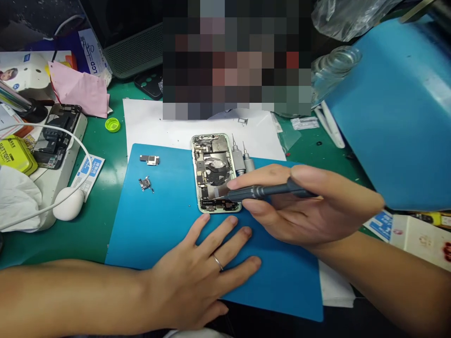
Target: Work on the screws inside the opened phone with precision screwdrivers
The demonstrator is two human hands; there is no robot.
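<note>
An opened smartphone (215, 173) lies face up on a blue mat (169, 230), its inner parts and a bare metal area showing. My right hand (303, 206) grips a dark screwdriver (260, 191) between thumb and fingers. The tool slants left over the phone's lower end; its thin tip is near the bottom parts, and I cannot tell whether it touches. My left hand (207, 263) rests on the mat with fingers spread, its fingertips at the phone's lower edge. Two grey screwdrivers (243, 157) lie beside the phone's right side. Small phone parts (151, 160) sit at the mat's left.
White paper (151, 122) lies behind the mat. At left are a white power strip (70, 155) with a dark phone part on it, a yellow box (17, 152) and a white cable. A large blue sheet (387, 117) covers the right; a glass jar (334, 70) stands behind.
</note>
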